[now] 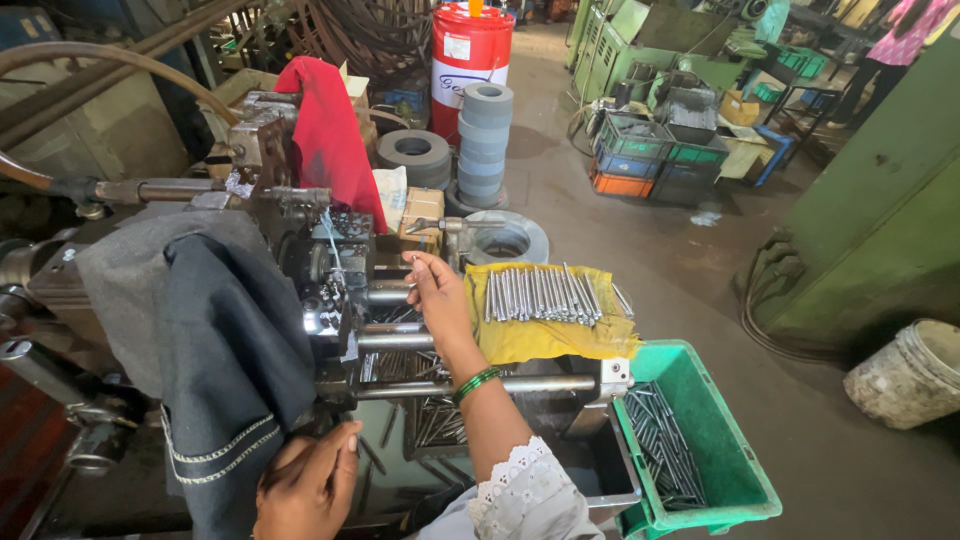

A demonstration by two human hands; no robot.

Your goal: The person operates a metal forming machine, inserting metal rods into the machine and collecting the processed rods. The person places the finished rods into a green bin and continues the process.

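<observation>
Head view: right hand [437, 290] pinching thin metal rod at machine [340, 300], rod pile [542, 294] at 3 o'clock; left hand [305, 485] gripping dark cloth [215, 340].

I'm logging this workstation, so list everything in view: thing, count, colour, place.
metal pins: many, silver, on yellow cloth
crate: one, green, lower right, holding pins
machine: one, grey, centre left
dark cloth: one, draped left
red cloth: one, behind machine
drum: one, red, top
grinding wheels: stack, grey, floor
bucket: one, whitish, right
left hand: on dark cloth
right hand: at machine, green bangle
</observation>
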